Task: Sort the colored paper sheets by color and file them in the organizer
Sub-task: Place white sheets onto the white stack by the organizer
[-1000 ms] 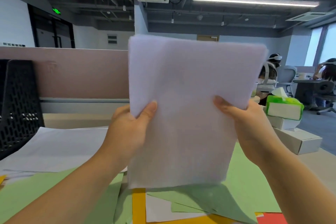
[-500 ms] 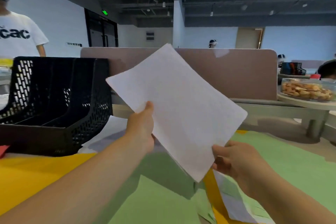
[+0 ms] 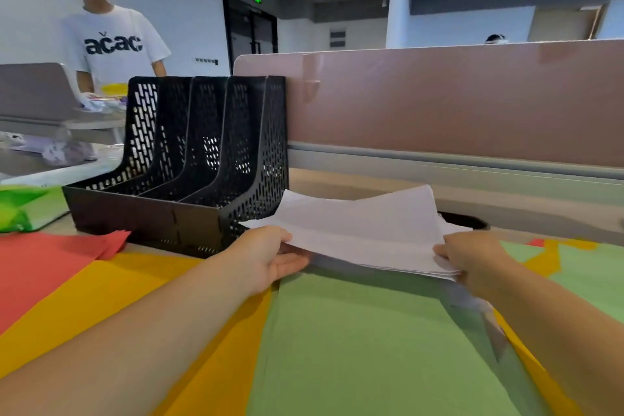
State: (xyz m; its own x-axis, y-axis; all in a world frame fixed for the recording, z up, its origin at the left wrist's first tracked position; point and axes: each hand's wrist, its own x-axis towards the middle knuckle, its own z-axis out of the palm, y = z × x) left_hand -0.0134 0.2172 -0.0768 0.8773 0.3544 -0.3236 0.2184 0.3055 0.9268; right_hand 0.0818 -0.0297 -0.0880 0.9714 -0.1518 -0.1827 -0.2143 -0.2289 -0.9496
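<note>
A stack of white sheets (image 3: 364,230) lies nearly flat just above the desk, to the right of the black mesh organizer (image 3: 189,159). My left hand (image 3: 270,257) grips its left edge, thumb on top and fingers underneath. My right hand (image 3: 472,260) grips the right edge the same way. The organizer has three upright slots, and no paper shows in them. Green sheets (image 3: 364,341), yellow sheets (image 3: 111,294) and red sheets (image 3: 40,263) cover the desk below my arms.
A pink partition (image 3: 439,101) closes off the back of the desk. A green tissue pack (image 3: 23,209) lies left of the organizer. A person in a white T-shirt (image 3: 111,44) stands at the far left beside another desk. A round cable hole (image 3: 466,221) sits behind the white stack.
The white stack went from upright in front of me to tilted, then down to nearly flat beside the organizer. My view turned left, bringing the organizer into full sight.
</note>
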